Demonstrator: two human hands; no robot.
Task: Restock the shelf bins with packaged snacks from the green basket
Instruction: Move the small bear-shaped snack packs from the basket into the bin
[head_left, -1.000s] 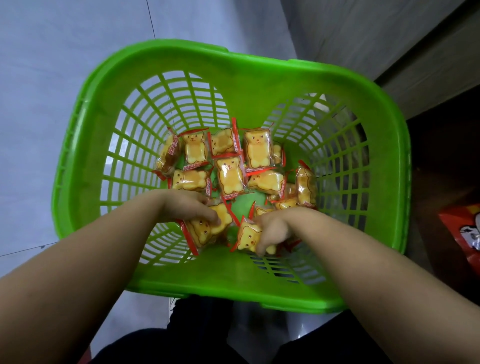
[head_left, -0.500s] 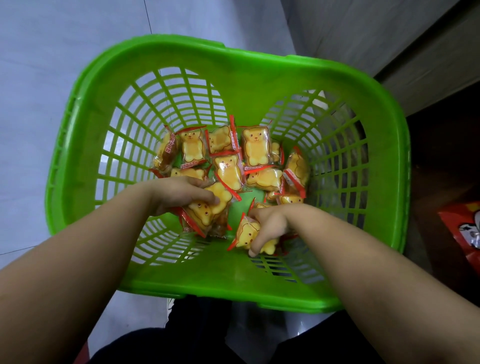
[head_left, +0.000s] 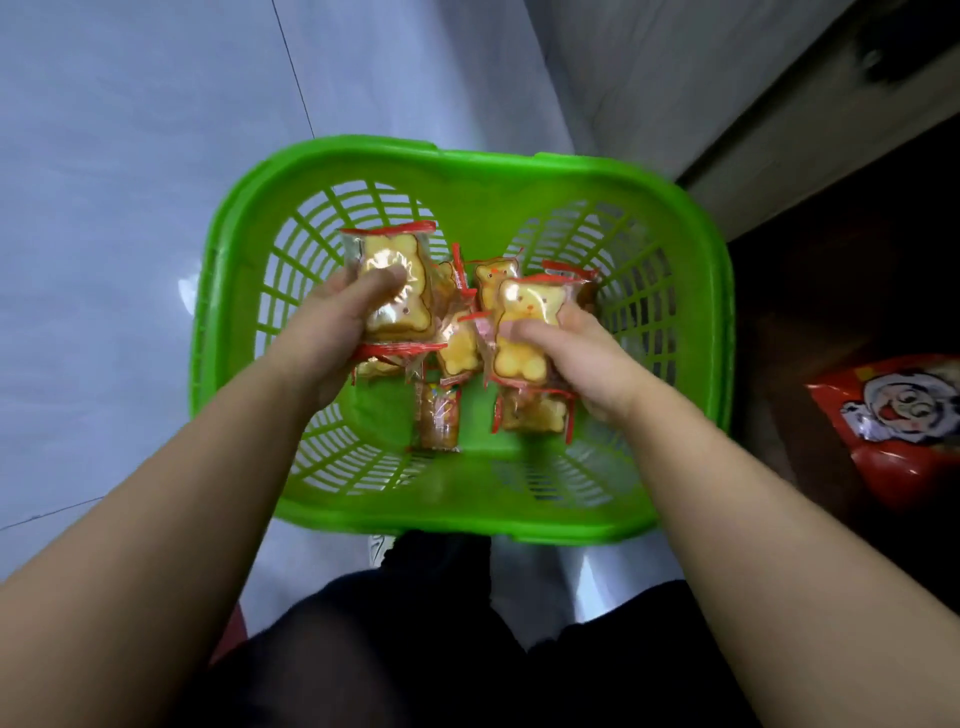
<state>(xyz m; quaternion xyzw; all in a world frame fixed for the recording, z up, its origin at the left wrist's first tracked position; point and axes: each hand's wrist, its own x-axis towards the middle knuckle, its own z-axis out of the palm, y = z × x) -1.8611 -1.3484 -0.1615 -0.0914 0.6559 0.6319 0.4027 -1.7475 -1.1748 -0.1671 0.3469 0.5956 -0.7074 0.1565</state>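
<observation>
A green slatted basket (head_left: 467, 171) sits on the pale floor below me. My left hand (head_left: 332, 327) grips a clear, red-edged packet with a yellow bear-shaped cake (head_left: 400, 306), thumb pressed on its front, held above the basket. In my right hand (head_left: 587, 358) is a similar bear snack packet (head_left: 522, 338), upright, with more packets bunched under it. Several further bear packets (head_left: 457, 348) lie on the basket bottom between my hands, partly hidden by them.
A red snack bag with a cartoon face (head_left: 898, 415) lies in a dark space at the right. A wooden shelf edge (head_left: 810, 119) runs along the upper right. Grey floor tiles (head_left: 130, 208) spread to the left. My dark-clothed legs (head_left: 415, 649) are below the basket.
Both hands have risen from the basket bottom, each lifting bear packets clear of the pile. The basket now appears smaller and lower in view as my head moved up and back.
</observation>
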